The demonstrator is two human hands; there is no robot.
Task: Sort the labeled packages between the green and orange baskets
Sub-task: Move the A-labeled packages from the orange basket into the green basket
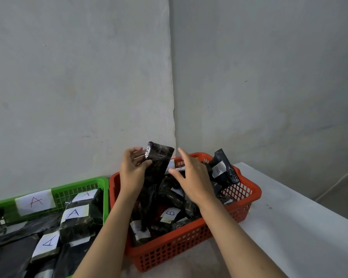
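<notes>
My left hand (133, 171) grips a black wrapped package (158, 163) by its upper end and holds it upright above the orange basket (191, 241). Its label faces away from me. My right hand (191, 178) hovers beside the package with fingers spread, holding nothing. The orange basket holds several black packages, two of them with white labels marked B (170, 214). To the left, the green basket (76, 188) carries a paper sign marked A (35, 201) and holds several black packages labeled A (75, 213).
Both baskets sit on a white table (289, 227) pushed into a corner of grey walls. One black labeled package (223, 167) leans against the orange basket's far right rim. The table's right edge runs diagonally past the orange basket.
</notes>
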